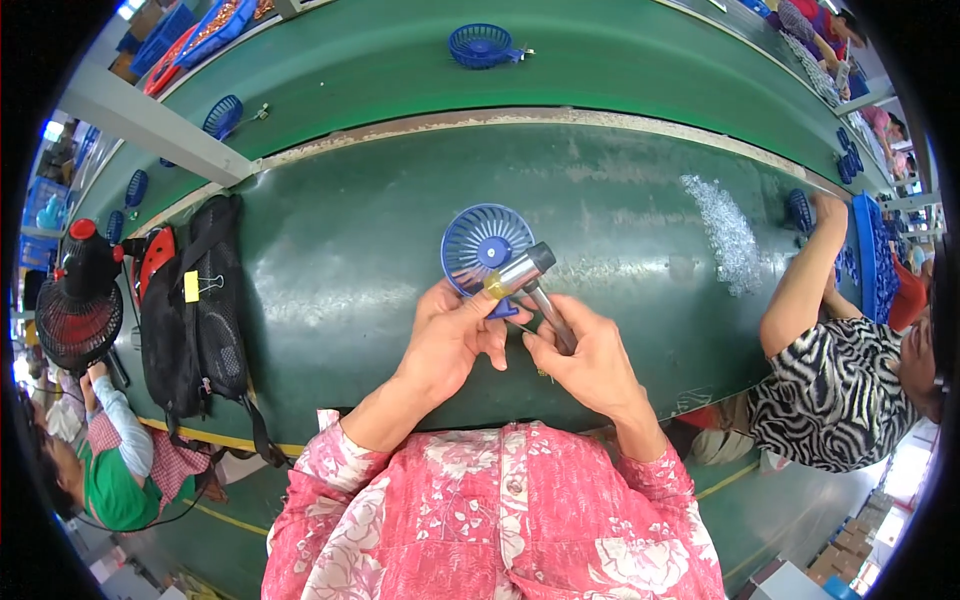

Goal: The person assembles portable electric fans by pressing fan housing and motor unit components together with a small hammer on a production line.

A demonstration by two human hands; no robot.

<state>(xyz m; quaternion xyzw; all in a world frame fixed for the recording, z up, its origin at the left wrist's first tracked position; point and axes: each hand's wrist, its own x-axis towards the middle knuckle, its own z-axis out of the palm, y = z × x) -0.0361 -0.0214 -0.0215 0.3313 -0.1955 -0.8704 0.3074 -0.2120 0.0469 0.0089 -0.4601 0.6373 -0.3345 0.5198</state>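
Observation:
A round blue plastic fan grille [487, 238] with radial slats is in my left hand [445, 340], held by its lower edge near the short stem. My left thumb lies across the rim, close to the yellow end of a hammer's head. My right hand [595, 362] is wrapped around the handle of that hammer [522, 268], which has a metal head with a dark face on one end. The head overlaps the grille's lower right part; whether they touch I cannot tell. Something thin, perhaps wire, shows between my hands, too small to make out.
Small clear pieces [728, 235] lie heaped on the green table [350, 200]. A black bag [195, 310] and a black fan [80, 310] are on the left. Beyond, a green conveyor [370, 60] carries blue grilles [482, 46]. Co-workers sit on both sides, one reaching near a blue tray [868, 230].

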